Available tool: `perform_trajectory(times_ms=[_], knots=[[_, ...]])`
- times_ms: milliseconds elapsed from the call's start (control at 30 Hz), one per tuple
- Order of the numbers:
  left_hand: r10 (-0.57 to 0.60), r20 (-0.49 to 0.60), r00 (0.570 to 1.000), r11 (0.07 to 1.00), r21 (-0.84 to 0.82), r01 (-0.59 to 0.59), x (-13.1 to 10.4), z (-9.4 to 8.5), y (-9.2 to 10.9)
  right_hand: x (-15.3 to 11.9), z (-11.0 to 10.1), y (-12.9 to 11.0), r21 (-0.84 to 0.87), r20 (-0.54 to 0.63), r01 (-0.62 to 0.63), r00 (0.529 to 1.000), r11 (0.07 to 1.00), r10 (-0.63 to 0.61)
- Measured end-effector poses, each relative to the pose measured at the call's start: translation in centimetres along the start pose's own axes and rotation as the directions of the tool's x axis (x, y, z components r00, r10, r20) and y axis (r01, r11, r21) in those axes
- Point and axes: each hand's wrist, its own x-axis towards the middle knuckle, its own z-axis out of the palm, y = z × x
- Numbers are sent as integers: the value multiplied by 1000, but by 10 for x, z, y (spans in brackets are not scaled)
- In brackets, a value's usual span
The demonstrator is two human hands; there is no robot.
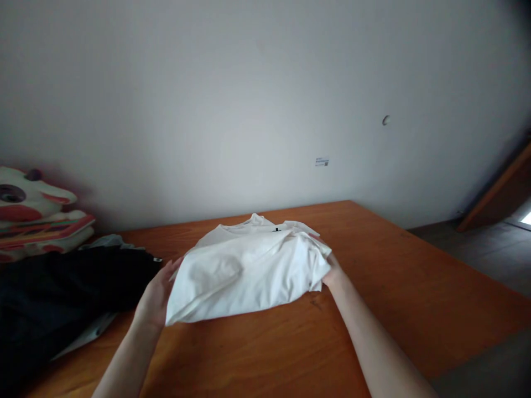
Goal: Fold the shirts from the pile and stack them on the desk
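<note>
A white shirt (pixel 244 271) is partly folded over itself above the wooden table (pixel 398 287), its near edge lifted off the surface. Its neckline faces the wall, with a small black mark near the collar. At the shirt's left edge is my left hand (pixel 157 293), thumb and fingers around the cloth. My right hand (pixel 331 271) grips the bunched right side, and most of its fingers are hidden under the fabric.
Dark clothing (pixel 74 287) lies in a heap at the left, with paler cloth under it. Behind it stands a colourful animal-shaped object (pixel 37 215). A pale wall (pixel 207 110) borders the table's far edge. A brown door (pixel 501 188) is at the far right.
</note>
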Motion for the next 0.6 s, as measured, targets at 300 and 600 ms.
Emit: perform_trajectory(times_ms=[300,600], knots=[[397,233,888,408,822,-398,11,-6,-32,-2,4,24,-104,59,-71,995,992,77],[268,237,934,566,746,-351,5,-6,-20,-8,-7,17,-141,225,-187,950,972,215]])
